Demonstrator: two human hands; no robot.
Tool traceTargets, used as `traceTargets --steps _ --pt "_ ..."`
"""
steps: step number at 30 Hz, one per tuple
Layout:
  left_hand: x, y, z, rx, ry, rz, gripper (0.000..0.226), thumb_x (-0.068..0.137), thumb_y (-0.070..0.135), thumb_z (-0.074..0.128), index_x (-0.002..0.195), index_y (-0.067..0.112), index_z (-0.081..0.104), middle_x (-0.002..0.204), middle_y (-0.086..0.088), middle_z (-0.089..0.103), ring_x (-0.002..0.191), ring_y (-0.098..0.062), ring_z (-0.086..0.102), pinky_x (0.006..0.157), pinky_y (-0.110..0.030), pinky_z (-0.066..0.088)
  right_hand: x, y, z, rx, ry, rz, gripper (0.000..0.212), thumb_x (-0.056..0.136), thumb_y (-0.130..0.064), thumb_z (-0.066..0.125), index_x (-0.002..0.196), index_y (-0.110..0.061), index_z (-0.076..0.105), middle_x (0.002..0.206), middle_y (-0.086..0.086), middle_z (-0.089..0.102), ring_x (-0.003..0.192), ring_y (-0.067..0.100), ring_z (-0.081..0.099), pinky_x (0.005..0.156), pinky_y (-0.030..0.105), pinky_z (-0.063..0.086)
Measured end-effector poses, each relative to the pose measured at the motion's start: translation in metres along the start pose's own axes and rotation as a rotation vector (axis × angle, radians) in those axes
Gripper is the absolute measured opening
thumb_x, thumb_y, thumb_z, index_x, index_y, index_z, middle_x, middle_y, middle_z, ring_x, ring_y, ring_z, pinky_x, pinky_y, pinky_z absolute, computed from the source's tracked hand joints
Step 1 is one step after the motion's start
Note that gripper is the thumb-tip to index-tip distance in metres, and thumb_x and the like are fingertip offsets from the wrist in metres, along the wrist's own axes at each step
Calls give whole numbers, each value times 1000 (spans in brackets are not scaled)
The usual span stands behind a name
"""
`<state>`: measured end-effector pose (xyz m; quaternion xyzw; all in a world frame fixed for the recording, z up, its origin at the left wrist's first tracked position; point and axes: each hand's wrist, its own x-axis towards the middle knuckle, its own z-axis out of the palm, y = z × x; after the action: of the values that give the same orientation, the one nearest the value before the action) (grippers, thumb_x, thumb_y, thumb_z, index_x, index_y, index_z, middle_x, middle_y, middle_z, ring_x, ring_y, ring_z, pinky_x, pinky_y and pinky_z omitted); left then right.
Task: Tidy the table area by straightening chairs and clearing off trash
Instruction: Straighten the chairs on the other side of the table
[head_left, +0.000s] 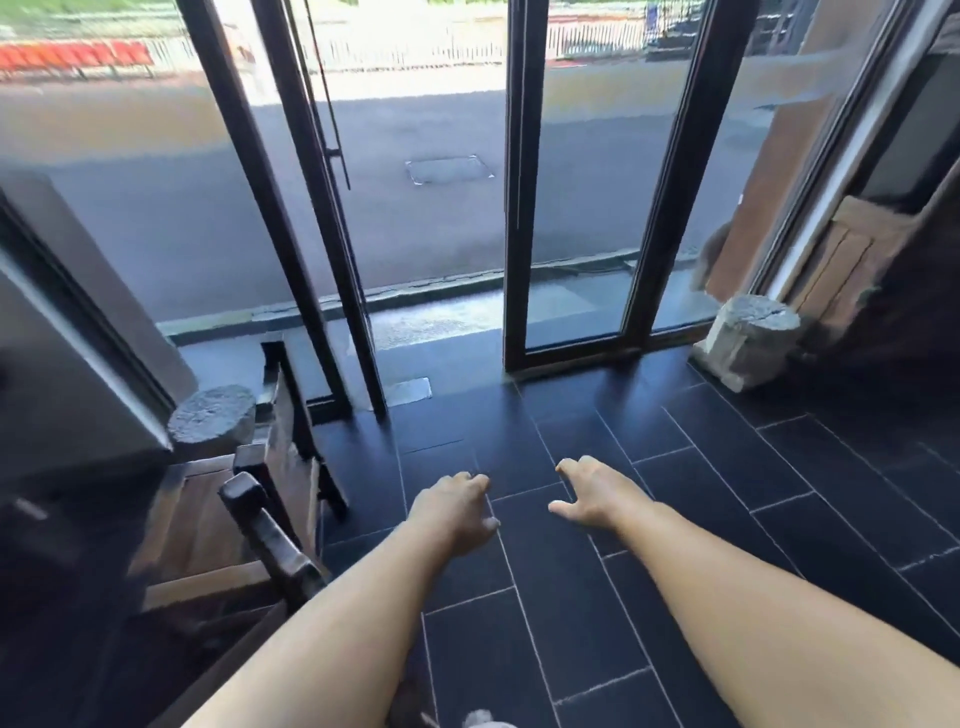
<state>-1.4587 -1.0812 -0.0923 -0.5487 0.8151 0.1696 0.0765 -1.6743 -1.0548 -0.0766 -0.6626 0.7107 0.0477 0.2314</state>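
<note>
Both my arms reach forward over a dark tiled floor. My left hand (457, 512) hangs palm down with its fingers loosely curled and nothing in it. My right hand (592, 493) is beside it, fingers spread and curved, also holding nothing. A dark wooden chair (260, 519) with thick armrests stands at the lower left, just left of my left forearm; neither hand touches it. No table or trash is visible.
Tall black-framed glass doors (524, 208) stand ahead, one leaf (311, 208) swung open, with a street beyond. A round stone block (213, 415) sits behind the chair and a pale stone block (748, 338) at the right, by wooden panels (852, 260).
</note>
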Motion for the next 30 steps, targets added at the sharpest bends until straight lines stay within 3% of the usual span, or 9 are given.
traceTargets --steps 6,17,24,30 --pt "43 -63 -26 -54 36 -198 53 89 48 56 133 20 45 130 -4 53 123 -28 50 99 -44 45 94 -51 -20 -48 -56 -177 61 91 -51 59 141 -20 43 137 6 47 128 27 50 102 40 45" --pt "112 -214 -61 -270 103 -553 58 91 51 54 137 19 40 137 -7 48 130 -30 46 104 -46 42 258 -201 -45 -270 -180 -529 61 93 -49 57 143 -20 40 136 8 48 127 28 50 101 37 43" --pt "67 -272 -50 -406 203 -878 59 89 52 58 136 20 44 137 -6 50 130 -30 48 103 -46 45 288 -310 -24 -378 -266 -850 57 91 -48 59 137 -17 45 129 9 52 120 29 55 97 38 46" --pt "7 -275 -21 -527 292 -1208 54 91 50 57 135 21 44 133 -4 50 127 -29 48 99 -43 46 284 -381 11 -420 -375 -1169 58 88 -39 65 140 -21 47 126 8 57 116 31 60 94 40 51"
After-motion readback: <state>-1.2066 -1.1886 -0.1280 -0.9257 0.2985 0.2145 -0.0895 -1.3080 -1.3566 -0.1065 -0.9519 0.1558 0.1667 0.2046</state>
